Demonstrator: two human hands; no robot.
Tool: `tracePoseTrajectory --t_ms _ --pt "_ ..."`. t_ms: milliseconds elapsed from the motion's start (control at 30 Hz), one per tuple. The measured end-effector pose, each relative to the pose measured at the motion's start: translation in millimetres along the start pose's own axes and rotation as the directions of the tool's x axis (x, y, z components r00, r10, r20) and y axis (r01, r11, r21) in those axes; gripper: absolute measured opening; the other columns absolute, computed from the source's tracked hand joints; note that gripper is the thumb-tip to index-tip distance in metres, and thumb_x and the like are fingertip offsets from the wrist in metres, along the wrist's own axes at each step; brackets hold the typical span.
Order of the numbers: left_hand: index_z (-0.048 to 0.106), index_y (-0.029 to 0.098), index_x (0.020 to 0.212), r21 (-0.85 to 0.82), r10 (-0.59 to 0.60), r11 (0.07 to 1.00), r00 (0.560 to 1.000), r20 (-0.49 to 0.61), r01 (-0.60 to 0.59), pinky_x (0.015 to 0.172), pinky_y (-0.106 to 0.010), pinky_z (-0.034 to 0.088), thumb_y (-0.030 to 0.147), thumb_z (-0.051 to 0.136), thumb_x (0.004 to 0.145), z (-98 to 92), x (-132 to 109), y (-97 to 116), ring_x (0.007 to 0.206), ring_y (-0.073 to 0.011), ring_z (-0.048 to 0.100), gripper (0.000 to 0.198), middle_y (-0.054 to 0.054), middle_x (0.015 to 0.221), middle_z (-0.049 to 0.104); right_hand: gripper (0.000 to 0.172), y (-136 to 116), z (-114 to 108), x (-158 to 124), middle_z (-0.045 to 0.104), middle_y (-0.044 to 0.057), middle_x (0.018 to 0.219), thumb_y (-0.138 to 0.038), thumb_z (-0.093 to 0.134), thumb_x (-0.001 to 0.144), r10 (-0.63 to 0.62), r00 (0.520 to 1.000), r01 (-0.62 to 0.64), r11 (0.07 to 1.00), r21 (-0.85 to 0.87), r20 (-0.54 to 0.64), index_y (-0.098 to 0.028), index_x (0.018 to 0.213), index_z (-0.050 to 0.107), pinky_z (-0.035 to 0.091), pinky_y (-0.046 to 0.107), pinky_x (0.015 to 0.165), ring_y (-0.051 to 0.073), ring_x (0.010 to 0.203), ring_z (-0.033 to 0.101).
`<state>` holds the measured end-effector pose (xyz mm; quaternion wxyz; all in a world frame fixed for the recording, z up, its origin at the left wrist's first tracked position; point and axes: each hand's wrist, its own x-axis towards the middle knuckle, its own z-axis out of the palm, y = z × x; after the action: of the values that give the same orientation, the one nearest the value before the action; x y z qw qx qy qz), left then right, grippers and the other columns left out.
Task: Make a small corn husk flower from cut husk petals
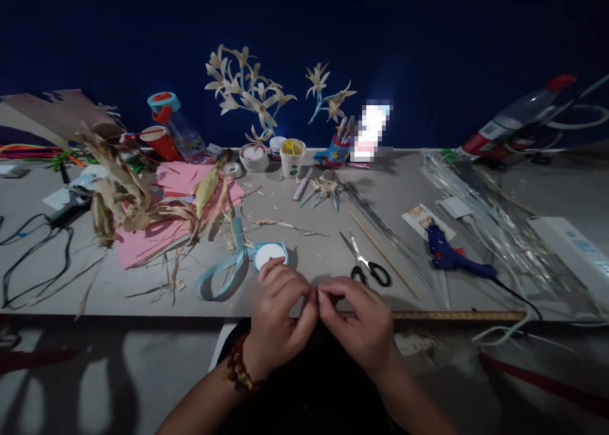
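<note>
At the table's near edge, my left hand (284, 308) and my right hand (356, 318) meet fingertip to fingertip. Both are pinched closed; whatever lies between the fingers is too small or hidden to name. Just beyond my left hand is a roll of light blue ribbon (269, 255), its loose end looping leftward. Scissors (365, 262) with black handles lie past my right hand, blades apart. A thin wooden stick (385, 255) rests to their right. Farther back are several small pale flowers with blue stems (326, 191).
Dried corn husks (137, 203) lie over pink sheets (137, 241) at left. A blue glue gun (451, 254) with a cord and clear plastic sleeves (509, 226) occupy the right. Husk flowers (254, 92), a paper cup (292, 159) and a lit phone screen (371, 132) stand along the back.
</note>
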<state>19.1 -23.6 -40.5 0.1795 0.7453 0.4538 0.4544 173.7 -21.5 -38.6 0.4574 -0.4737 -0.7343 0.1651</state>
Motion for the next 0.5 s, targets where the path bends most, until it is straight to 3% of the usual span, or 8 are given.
tracePoseTrajectory --t_ms 133,233,300,500 --pt "0.056 0.023 0.078 -0.005 -0.030 1.000 0.999 -0.016 0.030 0.100 -0.050 0.045 0.008 0.054 0.083 -0.1 -2 0 0.071 -0.0180 0.059 0.016 0.001 0.071 0.062 0.012 11 -3 -3 0.073 0.000 0.073 -0.012 0.061 0.087 -0.030 0.999 0.028 0.997 -0.073 -0.020 -0.024 0.085 0.065 0.055 0.028 0.065 0.016 0.064 0.069" --pt "0.055 0.023 0.077 -0.031 -0.050 0.998 0.997 -0.055 0.048 0.100 -0.050 0.045 0.008 0.054 0.083 -1.0 -4 -3 0.071 -0.0180 0.059 0.015 0.001 0.070 0.061 0.010 22 -11 -6 0.073 0.000 0.075 -0.014 0.063 0.088 0.019 0.990 -0.043 0.985 -0.167 -0.143 -0.024 0.086 0.066 0.054 0.029 0.066 0.017 0.064 0.068" --pt "0.055 0.023 0.078 -0.038 -0.063 0.997 0.996 -0.070 0.060 0.100 -0.050 0.045 0.009 0.054 0.084 -1.5 -4 -5 0.072 -0.0181 0.059 0.015 0.001 0.071 0.062 0.010 23 -16 -5 0.073 0.001 0.077 -0.015 0.063 0.088 0.066 0.984 -0.090 0.986 -0.143 -0.168 -0.024 0.087 0.066 0.055 0.029 0.065 0.017 0.065 0.067" --pt "0.053 0.022 0.078 -0.024 -0.045 0.999 0.998 -0.047 0.044 0.100 -0.050 0.045 0.008 0.054 0.084 0.0 -2 -3 0.072 -0.0176 0.058 0.015 0.001 0.071 0.061 0.012 1 -9 5 0.074 0.001 0.083 -0.016 0.061 0.086 0.044 0.994 -0.047 0.999 0.027 0.102 -0.022 0.095 0.065 0.055 0.027 0.064 0.015 0.064 0.067"
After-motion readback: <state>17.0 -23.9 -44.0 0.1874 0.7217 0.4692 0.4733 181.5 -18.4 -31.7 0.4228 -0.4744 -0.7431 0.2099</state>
